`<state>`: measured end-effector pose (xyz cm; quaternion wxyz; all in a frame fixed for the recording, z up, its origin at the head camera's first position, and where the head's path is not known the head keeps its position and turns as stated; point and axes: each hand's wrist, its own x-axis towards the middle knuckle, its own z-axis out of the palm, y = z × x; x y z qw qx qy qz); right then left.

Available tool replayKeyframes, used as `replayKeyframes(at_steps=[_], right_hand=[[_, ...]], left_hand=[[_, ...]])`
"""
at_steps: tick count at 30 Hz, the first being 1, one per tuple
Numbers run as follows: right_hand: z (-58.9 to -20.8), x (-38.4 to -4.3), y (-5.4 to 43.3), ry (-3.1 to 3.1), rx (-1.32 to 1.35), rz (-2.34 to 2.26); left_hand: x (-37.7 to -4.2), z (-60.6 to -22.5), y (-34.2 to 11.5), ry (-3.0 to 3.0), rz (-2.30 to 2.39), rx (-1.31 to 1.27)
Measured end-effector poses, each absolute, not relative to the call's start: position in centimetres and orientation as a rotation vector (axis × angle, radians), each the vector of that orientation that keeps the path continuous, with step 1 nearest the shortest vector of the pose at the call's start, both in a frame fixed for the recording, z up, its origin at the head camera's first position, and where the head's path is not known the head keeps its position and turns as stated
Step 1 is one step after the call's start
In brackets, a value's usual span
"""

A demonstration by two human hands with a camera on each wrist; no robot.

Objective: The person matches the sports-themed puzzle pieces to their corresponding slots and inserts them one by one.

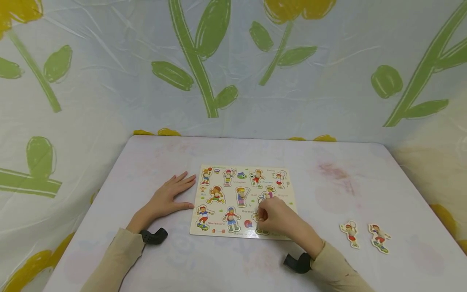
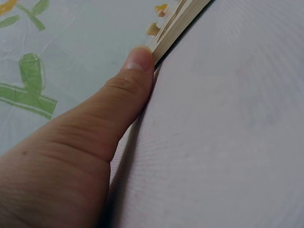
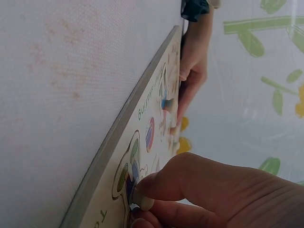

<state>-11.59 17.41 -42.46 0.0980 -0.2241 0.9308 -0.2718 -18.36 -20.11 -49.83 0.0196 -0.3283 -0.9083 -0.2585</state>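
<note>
A wooden peg puzzle board [image 1: 215, 206] with sports figures lies on the table. My left hand [image 1: 169, 198] rests flat at its left side, fingers spread. The left thumb touches the board's edge [image 2: 166, 50] in the left wrist view. Over the board's lower right, my right hand [image 1: 275, 215] pinches the small round knob [image 3: 143, 202] of a puzzle piece [image 3: 128, 178] between thumb and fingers. That piece lies at its outlined recess; whether it is fully seated I cannot tell. The hand hides part of it.
Two loose pieces, a tennis player [image 1: 351, 235] and a skateboarder [image 1: 379, 238], lie on the table [image 1: 328, 186] right of the board. Several other figures, such as the golfer [image 1: 241, 196], sit on the board. A flower-printed cloth [image 1: 120, 73] stands behind the table.
</note>
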Motion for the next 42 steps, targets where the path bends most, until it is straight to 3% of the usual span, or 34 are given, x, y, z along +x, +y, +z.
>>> replayKeyframes(at_steps=[23,42], right_hand=[[-40.6,-11.0,19.6,2.832,-0.858,-0.775],[-37.5,-9.5,28.0,3.125,-0.699,-0.710]], left_hand=[[-18.3,-49.9,-20.2,-2.807,-0.811,-1.024],[-18.5,-50.0,-20.2,-2.811,-0.801,-1.033]])
